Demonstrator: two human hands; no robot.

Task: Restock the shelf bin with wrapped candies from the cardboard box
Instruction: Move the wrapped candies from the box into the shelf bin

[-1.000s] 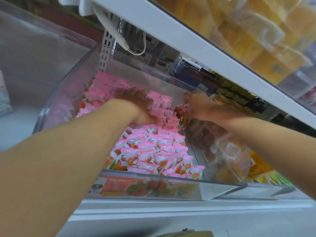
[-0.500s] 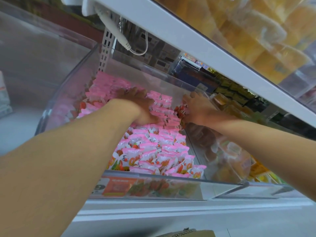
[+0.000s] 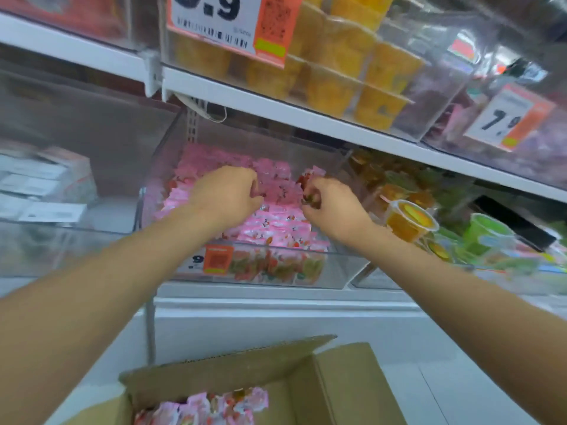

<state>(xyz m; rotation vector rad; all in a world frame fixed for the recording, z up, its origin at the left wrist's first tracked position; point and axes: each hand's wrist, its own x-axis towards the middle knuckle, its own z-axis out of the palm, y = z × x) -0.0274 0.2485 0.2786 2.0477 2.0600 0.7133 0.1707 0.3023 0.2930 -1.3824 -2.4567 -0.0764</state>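
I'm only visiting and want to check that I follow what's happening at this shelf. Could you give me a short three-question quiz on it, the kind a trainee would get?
1. True or false: the cardboard box is empty.
2. Where are the left hand and the right hand?
A) inside the box
B) over the wrapped candies in the clear shelf bin
C) hanging at the person's sides
3. What colour are most of the wrappers in the bin?

Key: 1 false, some candies lie in the box. 2 B. 3 pink.
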